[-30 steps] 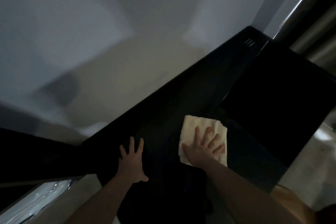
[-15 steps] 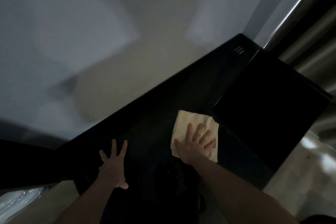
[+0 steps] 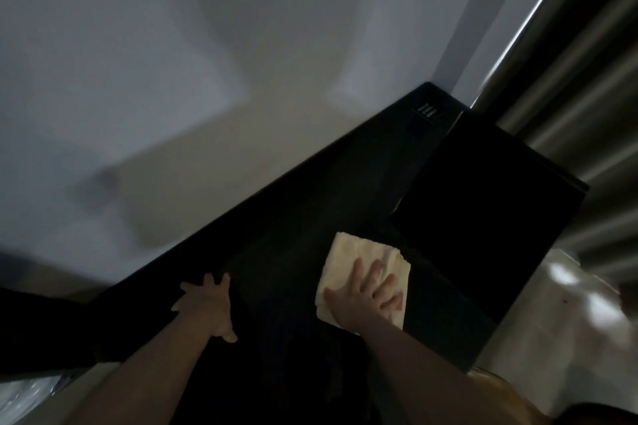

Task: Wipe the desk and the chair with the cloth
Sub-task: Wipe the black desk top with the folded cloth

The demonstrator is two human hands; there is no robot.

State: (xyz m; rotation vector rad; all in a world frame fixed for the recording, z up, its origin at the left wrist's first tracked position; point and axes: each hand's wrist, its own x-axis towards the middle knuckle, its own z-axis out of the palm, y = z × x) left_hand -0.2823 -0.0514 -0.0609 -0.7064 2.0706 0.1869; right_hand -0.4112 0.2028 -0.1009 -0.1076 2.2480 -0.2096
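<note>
The right hand (image 3: 362, 300) is pressing flat, fingers spread, on the cream cloth (image 3: 359, 262), which is extending beyond its fingertips on the black desk (image 3: 293, 217). The left hand (image 3: 207, 307) is resting spread on the desk, apart from the cloth.

A tall black flat panel (image 3: 483, 235) stands just right of the folded cream cloth (image 3: 359, 262), blocking that side. Left of the cloth, the dark glossy desk top (image 3: 293, 245) lies open up to the pale wall (image 3: 172, 79).

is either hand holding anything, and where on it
Nothing is gripped. The right hand presses flat on the cloth's near half; the left hand rests open on the desk.
</note>
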